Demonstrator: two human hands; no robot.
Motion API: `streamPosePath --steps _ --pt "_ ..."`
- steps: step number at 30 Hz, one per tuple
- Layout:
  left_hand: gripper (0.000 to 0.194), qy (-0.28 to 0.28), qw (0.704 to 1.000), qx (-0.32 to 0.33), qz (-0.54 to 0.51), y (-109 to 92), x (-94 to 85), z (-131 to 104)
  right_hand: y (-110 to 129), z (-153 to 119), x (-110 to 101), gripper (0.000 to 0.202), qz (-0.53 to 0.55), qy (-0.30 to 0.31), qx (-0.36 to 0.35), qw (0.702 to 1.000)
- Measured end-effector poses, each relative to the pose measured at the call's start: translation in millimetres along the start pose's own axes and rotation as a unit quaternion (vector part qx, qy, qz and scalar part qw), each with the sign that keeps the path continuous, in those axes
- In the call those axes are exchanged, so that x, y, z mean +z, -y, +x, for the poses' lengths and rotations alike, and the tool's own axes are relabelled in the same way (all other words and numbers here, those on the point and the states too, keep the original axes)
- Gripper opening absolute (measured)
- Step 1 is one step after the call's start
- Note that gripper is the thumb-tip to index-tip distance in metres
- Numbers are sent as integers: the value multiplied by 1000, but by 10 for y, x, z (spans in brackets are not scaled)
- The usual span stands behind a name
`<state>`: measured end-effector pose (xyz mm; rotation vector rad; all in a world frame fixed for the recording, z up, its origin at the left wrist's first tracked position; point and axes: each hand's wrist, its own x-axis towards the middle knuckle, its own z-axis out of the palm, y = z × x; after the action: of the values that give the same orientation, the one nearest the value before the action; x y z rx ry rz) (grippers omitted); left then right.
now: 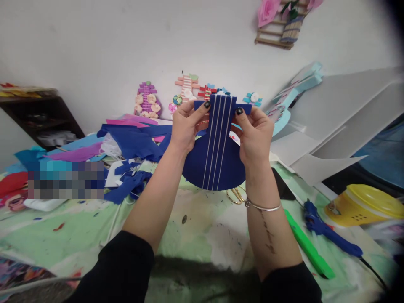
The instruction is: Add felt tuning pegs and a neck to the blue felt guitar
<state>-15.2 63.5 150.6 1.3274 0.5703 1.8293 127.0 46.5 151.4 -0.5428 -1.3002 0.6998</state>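
Observation:
Both hands hold up a dark blue guitar-shaped craft piece [216, 164], apparently foam or felt, with several white string lines running down its neck and round body. My left hand [189, 124] pinches the strip sticking out on the left near the top, thumb in front. On the other side my right hand [255, 132] grips the right-hand strip the same way. Some fingers of each hand are hidden behind the piece. Below it, gold-handled scissors [236, 195] lie partly hidden on the table.
A blue glue gun [331, 233], a green cutter-like tool [311, 246] and a yellow lidded bucket [356, 206] are at right. Blue scraps [132, 185] and coloured sheets [139, 139] pile up at left. Decorated guitar shapes [147, 99] stand along the wall; grey boards [334, 113] lean at right.

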Motion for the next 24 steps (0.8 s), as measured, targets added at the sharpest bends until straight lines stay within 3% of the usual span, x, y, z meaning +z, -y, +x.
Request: streamPosePath --steps 11,24 --pt "20 18 1000 -12 8 -107 -2 -39 127 -16 -15 14 17 7 20 1000" --pt "20 29 999 19 -4 -81 20 -35 3 -14 20 23 11 -25 6 1000"
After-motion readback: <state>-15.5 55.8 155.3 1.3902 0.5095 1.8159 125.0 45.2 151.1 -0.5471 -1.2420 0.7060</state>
